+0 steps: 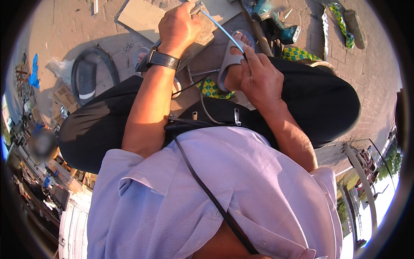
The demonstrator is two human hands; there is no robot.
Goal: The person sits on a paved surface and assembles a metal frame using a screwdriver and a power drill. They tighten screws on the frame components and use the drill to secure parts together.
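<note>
My right hand (pixel 262 80) is closed in a pinch on one end of a thin, shiny blue-white strip (pixel 222 29), close to my right foot. A small dark piece shows at the fingers. The strip curves up and left to my left hand (pixel 179 26), where its far end meets a greyish piece (pixel 196 8) at the fingers. My left hand is curled into a fist around something mostly hidden, and its back faces up. Under that hand lies a wooden block (pixel 203 39). A dark watch (pixel 164 59) is on my left wrist.
A teal cordless drill (pixel 276 23) lies right of my sandal (pixel 228 60). Flat boards (pixel 140 17) lie ahead on the brick paving. A black tyre-like ring (pixel 115 69) stands left of my knee. Yellow-green patterned material (pixel 299 54) lies near my right knee.
</note>
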